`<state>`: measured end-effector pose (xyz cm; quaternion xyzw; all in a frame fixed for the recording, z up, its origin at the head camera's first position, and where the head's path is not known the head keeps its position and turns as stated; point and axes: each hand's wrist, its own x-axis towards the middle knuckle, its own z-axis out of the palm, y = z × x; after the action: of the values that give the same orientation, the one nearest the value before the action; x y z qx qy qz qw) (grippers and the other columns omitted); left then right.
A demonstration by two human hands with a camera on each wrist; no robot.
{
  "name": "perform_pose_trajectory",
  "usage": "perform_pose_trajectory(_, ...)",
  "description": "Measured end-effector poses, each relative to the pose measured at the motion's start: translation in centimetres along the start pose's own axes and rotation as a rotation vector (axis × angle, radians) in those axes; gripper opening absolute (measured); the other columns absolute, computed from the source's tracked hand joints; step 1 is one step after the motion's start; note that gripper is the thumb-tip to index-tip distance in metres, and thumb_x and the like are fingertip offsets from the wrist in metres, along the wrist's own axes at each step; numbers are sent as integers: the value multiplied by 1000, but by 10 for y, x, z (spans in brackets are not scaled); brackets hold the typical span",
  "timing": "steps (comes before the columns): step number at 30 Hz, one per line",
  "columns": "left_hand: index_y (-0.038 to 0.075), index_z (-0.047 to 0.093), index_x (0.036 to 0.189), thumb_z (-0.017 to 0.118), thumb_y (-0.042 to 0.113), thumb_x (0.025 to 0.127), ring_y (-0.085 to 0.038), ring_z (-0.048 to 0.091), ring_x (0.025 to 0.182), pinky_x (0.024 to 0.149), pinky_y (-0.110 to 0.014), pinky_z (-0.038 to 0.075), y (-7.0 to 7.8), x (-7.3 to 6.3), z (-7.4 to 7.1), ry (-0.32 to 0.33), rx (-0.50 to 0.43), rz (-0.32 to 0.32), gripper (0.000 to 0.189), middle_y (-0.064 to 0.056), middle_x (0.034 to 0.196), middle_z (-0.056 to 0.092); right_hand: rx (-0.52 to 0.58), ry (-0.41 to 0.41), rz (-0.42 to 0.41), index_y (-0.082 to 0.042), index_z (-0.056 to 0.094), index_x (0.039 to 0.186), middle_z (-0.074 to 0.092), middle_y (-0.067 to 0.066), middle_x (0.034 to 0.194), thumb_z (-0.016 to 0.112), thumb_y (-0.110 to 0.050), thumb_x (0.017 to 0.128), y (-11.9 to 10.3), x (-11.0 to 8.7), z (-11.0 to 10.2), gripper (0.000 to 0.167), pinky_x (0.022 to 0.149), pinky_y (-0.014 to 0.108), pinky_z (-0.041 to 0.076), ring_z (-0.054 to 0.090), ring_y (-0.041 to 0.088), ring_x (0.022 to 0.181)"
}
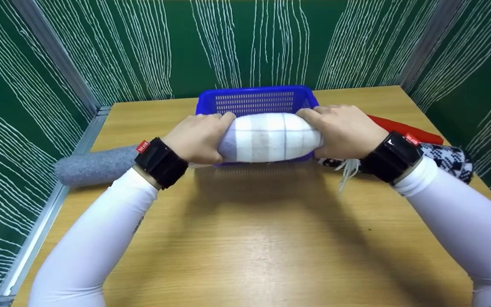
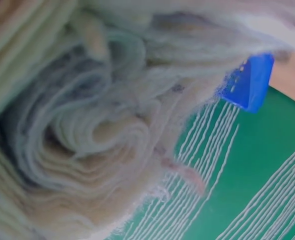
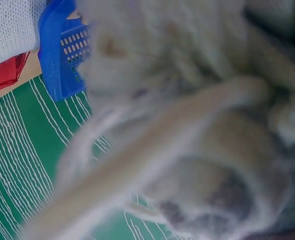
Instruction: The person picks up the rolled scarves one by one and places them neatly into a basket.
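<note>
Both hands hold a rolled plaid scarf (image 1: 267, 137), white with beige and grey bands, one hand at each end. My left hand (image 1: 200, 138) grips the left end; my right hand (image 1: 341, 130) grips the right end, where white fringe hangs below. The roll is up off the table, in front of a blue plastic basket (image 1: 256, 90) in the head view, hiding much of its inside. In the left wrist view the scarf's spiral end (image 2: 97, 135) fills much of the picture. Blurred fringe strands (image 3: 137, 155) cross the right wrist view.
On the left lies a grey rolled cloth (image 1: 96, 166). At right, partly behind my right arm, are a black-and-white patterned roll (image 1: 450, 160) and a red cloth (image 1: 411, 130). Green walls with white lines (image 1: 271, 42) stand around the wooden table (image 1: 245, 238).
</note>
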<state>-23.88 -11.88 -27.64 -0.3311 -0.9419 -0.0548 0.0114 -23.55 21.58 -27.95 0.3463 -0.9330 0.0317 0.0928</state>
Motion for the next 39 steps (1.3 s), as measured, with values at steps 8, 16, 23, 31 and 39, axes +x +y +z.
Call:
perform_pose_trajectory(8, 9, 55, 133, 94, 22, 77, -34, 71, 107, 97, -52, 62, -1, 4, -4, 2, 6, -13, 69, -11, 119, 71, -1, 20, 6, -7, 63, 138, 76, 19, 114, 95, -11, 71, 4, 3, -1, 74, 84, 63, 63, 75, 40, 100)
perform_pose_trajectory(16, 9, 54, 135, 94, 23, 78, -34, 70, 110, 100, -53, 61, -4, 9, -7, -7, 12, -27, 71, -12, 121, 70, -13, 30, 10, -7, 61, 140, 76, 19, 115, 94, -11, 70, 7, 7, -3, 77, 82, 63, 63, 75, 41, 99)
perform_pose_trajectory(23, 10, 53, 135, 94, 25, 80, -34, 69, 111, 101, -53, 61, -6, 12, -7, -2, 8, -36, 70, -11, 120, 69, -25, 24, 14, -6, 61, 141, 75, 19, 115, 94, -12, 72, 9, 11, -4, 76, 82, 64, 63, 75, 41, 99)
perform_pose_trajectory(31, 10, 53, 136, 92, 23, 80, -33, 68, 111, 102, -53, 60, -9, 16, -10, -7, 19, -42, 70, -12, 121, 68, -27, 33, 17, -7, 61, 139, 74, 18, 113, 91, -10, 72, 13, 15, -6, 74, 82, 63, 62, 73, 40, 97)
perform_pose_trajectory(39, 9, 53, 136, 92, 24, 80, -34, 68, 110, 99, -53, 61, -12, 21, -11, 8, 33, -36, 70, -13, 121, 69, -35, 47, 1, -6, 61, 137, 73, 18, 111, 91, -9, 72, 17, 20, -7, 72, 86, 63, 61, 72, 40, 98)
